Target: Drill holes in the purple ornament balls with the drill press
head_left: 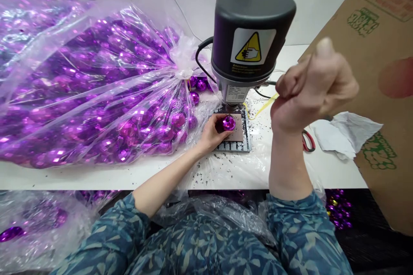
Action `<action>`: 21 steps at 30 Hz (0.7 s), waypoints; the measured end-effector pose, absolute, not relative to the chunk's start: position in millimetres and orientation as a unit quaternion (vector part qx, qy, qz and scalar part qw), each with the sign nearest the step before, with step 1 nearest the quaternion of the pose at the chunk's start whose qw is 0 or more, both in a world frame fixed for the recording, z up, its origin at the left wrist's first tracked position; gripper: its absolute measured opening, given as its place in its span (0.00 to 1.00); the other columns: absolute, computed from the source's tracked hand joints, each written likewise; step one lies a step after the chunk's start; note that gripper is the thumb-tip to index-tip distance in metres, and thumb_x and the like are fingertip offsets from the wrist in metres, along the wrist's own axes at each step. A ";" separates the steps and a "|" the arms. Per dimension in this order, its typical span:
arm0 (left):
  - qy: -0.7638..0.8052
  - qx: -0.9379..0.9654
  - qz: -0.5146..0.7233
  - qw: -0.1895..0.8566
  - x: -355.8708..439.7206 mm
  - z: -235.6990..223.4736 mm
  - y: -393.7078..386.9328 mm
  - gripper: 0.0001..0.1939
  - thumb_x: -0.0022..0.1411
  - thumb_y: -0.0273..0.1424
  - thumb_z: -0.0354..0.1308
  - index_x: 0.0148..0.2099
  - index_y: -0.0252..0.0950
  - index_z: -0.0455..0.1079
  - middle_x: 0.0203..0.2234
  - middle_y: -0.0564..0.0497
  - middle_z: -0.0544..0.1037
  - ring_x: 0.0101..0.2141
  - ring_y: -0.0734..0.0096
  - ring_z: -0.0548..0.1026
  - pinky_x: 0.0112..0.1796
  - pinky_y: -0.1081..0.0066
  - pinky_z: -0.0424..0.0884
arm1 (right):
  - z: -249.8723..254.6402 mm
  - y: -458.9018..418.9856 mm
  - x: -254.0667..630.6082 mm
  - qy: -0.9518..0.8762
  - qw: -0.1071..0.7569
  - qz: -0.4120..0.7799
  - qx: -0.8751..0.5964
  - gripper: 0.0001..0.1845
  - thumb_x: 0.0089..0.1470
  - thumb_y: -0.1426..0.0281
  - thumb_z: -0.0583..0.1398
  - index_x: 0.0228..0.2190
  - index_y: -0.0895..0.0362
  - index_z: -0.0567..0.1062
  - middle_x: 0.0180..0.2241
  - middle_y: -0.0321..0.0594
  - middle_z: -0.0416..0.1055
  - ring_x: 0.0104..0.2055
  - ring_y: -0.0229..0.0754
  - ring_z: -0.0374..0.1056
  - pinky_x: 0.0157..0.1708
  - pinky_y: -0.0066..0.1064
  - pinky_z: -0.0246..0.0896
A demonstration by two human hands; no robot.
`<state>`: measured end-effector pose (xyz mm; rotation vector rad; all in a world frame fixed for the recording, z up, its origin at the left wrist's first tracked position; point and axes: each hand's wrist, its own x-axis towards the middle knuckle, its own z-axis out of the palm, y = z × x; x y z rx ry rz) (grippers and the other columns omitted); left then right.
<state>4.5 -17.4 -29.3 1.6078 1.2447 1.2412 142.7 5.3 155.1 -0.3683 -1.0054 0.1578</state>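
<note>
Head view: a purple bauble (pixel 228 123) sits on the drill plate (pixel 240 135), pinched by the left hand's (pixel 211 133) fingers (pixel 222 131) under the drill (pixel 250 30). Right hand (pixel 311 88), fingers clenched in a fist, grips something hidden. Left of the fingers, a bag (pixel 87 81) of baubles crowds the surface (pixel 161 174); scissors (pixel 308 141) and a box (pixel 383 107) lie right.

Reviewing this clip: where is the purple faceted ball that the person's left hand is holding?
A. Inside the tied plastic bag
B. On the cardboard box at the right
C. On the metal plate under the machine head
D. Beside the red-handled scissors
C: the left hand holds the purple ball on the metal plate, directly beneath the dark machine head, outside the plastic bag.
</note>
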 end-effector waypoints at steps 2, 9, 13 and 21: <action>0.502 0.637 0.478 0.338 -0.2 -20.9 -28.7 0.25 0.56 0.28 0.75 0.54 0.38 0.71 0.49 0.43 0.80 0.49 0.56 0.79 0.52 0.53 0.77 | 171.5 11.2 143.2 -0.485 0.847 0.115 -0.186 0.35 0.56 0.51 0.68 0.15 0.55 0.56 0.12 0.26 0.49 0.13 0.26 0.45 0.15 0.30 0.36; 0.326 0.837 0.183 0.400 -44.4 26.7 -129.7 0.19 0.63 0.36 0.73 0.55 0.42 0.77 0.48 0.44 0.80 0.48 0.55 0.80 0.48 0.59 0.77 | 175.8 23.5 149.3 -0.505 0.822 0.109 -0.239 0.39 0.47 0.34 0.60 0.18 0.53 0.52 0.13 0.25 0.47 0.13 0.26 0.44 0.14 0.29 0.37; 0.282 0.855 0.128 0.415 -54.6 33.5 -134.8 0.19 0.69 0.41 0.67 0.58 0.42 0.76 0.50 0.43 0.81 0.49 0.56 0.80 0.48 0.61 0.77 | 174.7 21.1 148.6 -0.501 0.827 0.106 -0.231 0.36 0.55 0.43 0.63 0.18 0.54 0.52 0.13 0.25 0.47 0.14 0.25 0.47 0.16 0.27 0.39; 0.569 0.738 0.331 0.150 -55.0 5.0 67.5 0.07 0.57 0.21 0.64 0.40 0.33 0.75 0.46 0.34 0.78 0.62 0.32 0.68 0.62 0.39 0.64 | 174.8 19.9 148.2 -0.489 0.835 0.136 -0.211 0.27 0.64 0.68 0.60 0.18 0.55 0.52 0.14 0.25 0.50 0.14 0.23 0.48 0.17 0.24 0.37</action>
